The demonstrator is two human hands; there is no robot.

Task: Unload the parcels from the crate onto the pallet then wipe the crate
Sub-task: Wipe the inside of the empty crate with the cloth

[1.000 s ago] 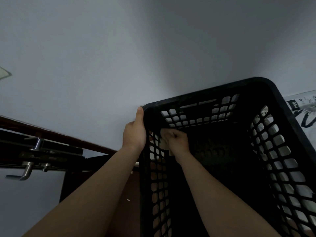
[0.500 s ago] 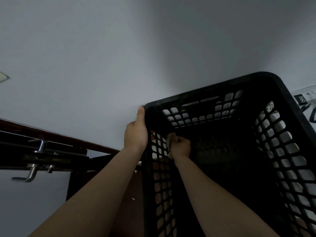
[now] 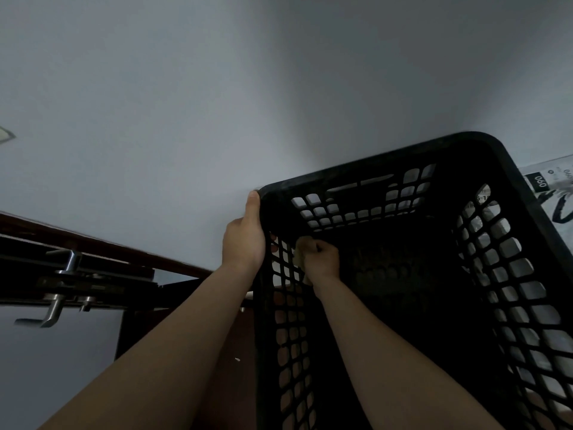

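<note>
A black lattice-walled crate [image 3: 524, 193] fills the right half of the view, and I look down into its dark inside. My left hand [image 3: 243, 240] grips the rim at the crate's far left corner, thumb up along the edge. Inside the crate, my right hand [image 3: 322, 259] holds a small pale cloth [image 3: 300, 254] bunched against the inner left wall, near that same corner. No parcel shows inside the crate.
A white wall rises right behind the crate. A dark door with a metal lever handle [image 3: 52, 308] stands at the left. White parcels with black print [image 3: 555, 187] lie beyond the crate's right wall.
My right hand with the cloth slid lower and a little right along the crate's inner left wall. The crate shifted slightly in view; my left hand kept its grip.
</note>
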